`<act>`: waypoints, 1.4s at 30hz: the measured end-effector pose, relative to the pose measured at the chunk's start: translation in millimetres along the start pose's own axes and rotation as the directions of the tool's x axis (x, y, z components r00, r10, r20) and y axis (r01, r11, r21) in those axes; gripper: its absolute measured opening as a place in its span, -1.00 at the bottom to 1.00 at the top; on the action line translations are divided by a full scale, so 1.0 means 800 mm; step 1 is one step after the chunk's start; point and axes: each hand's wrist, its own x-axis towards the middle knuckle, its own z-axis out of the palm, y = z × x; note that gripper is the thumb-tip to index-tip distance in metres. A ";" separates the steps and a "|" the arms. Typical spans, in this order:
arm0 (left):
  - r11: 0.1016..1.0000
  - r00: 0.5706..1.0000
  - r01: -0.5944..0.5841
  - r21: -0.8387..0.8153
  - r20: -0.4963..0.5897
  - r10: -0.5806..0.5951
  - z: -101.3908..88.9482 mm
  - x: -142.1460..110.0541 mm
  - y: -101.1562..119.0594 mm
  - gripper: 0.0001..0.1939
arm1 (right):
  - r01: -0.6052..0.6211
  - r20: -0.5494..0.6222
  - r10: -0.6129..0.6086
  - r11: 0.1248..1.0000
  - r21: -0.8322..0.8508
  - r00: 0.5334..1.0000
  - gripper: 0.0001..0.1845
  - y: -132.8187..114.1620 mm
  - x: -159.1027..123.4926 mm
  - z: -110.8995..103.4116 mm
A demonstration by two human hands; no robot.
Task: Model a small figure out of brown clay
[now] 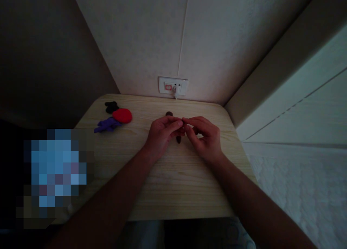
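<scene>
My left hand [163, 134] and my right hand [204, 135] meet over the middle of the wooden table. Thumb and fingers of each are pinched together, and the fingertips touch. Whatever lies between them is tiny, dark and mostly hidden, so I cannot make it out. Behind the left fingers shows a brown rounded lump [169, 113], and below the fingertips a brown pointed piece [178, 139]. The hands hide whether these two are joined. To the left lie a flattened red lump [122, 115], a purple lump [107, 124] and a black lump [111, 106], all like modelling clay.
The pale wooden table [162, 191] reaches back to a wall, where a socket plate [172, 86] holds a white plug [175, 90]. A pixelated blue patch [55, 162] covers the left side. At the right are a pale panel [284, 108] and a quilted white surface [295, 184].
</scene>
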 end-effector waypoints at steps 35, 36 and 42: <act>0.998 0.996 -0.061 -0.005 -0.072 0.060 -0.002 0.003 -0.004 -0.66 | -0.053 0.164 0.052 0.999 -0.001 0.985 -0.53 -0.007 0.001 -0.001; 0.998 0.995 -0.061 -0.004 -0.080 0.061 -0.002 0.003 -0.004 -0.66 | -0.030 0.169 0.035 0.999 -0.036 0.985 -0.53 -0.008 0.001 -0.002; 0.997 0.995 -0.076 0.007 -0.063 0.076 -0.002 0.003 -0.002 -0.68 | -0.033 0.177 0.035 0.999 -0.016 0.984 -0.54 -0.007 0.000 0.000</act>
